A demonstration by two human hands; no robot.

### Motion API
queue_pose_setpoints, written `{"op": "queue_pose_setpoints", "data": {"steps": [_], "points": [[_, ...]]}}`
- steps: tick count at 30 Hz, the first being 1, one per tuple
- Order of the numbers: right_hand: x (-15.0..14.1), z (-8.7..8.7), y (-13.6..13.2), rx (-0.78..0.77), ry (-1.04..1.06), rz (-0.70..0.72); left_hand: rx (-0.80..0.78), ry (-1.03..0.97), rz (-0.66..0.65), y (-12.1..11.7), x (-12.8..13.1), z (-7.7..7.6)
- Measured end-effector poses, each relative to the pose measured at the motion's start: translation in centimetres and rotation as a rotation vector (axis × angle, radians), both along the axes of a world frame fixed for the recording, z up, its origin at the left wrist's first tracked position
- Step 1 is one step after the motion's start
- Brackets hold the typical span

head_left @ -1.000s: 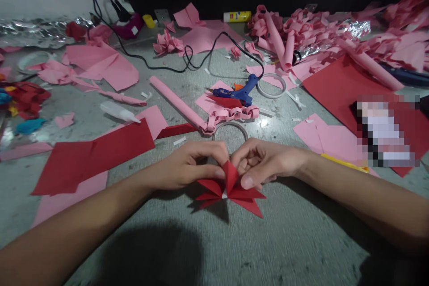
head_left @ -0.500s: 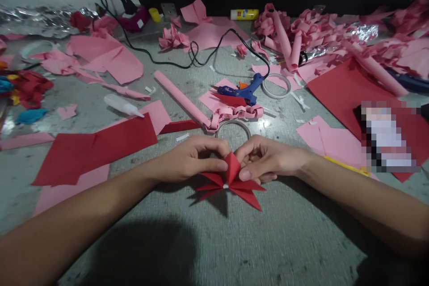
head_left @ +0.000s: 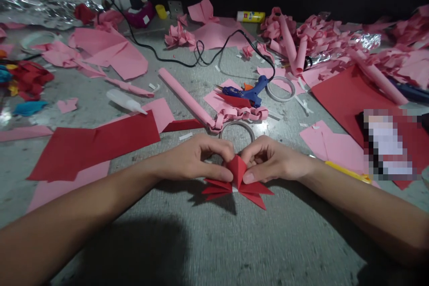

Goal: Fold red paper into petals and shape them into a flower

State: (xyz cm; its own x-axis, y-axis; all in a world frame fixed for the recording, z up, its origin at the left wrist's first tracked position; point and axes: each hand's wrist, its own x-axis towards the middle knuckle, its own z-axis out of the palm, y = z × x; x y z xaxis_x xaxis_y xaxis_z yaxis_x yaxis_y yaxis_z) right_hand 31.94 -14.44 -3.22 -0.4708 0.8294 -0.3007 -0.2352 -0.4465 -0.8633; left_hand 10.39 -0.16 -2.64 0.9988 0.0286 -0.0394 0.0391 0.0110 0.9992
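Note:
A folded red paper flower (head_left: 238,170) with pointed petals is held between both hands, low over the grey table (head_left: 214,246). My left hand (head_left: 201,158) pinches the left side of its upright middle petal between thumb and fingers. On the petal's right side my right hand (head_left: 271,161) presses with its thumb, the other fingers curled behind. Several petals spread sideways below the hands, and a small white patch shows at their centre. Just behind the hands lies a roll of tape (head_left: 254,133), partly hidden by them.
A blue glue gun (head_left: 246,91) with a black cord lies beyond a pink paper chain (head_left: 241,114). Red paper (head_left: 110,143) and a glue bottle (head_left: 124,100) are at left. A phone (head_left: 389,143), yellow cutter (head_left: 348,172) and red sheet (head_left: 338,94) lie right.
The middle petal is spread wider between my thumbs. Both hands keep their hold on the flower. The view has shifted slightly, so most things appear a little further right.

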Motion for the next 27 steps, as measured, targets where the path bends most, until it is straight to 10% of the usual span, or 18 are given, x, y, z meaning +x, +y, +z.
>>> {"op": "queue_pose_setpoints", "data": {"steps": [27], "points": [[-0.52,-0.11,0.02,0.071,0.059,-0.087,-0.004,0.044,0.006,0.30,-0.59,-0.45]]}}
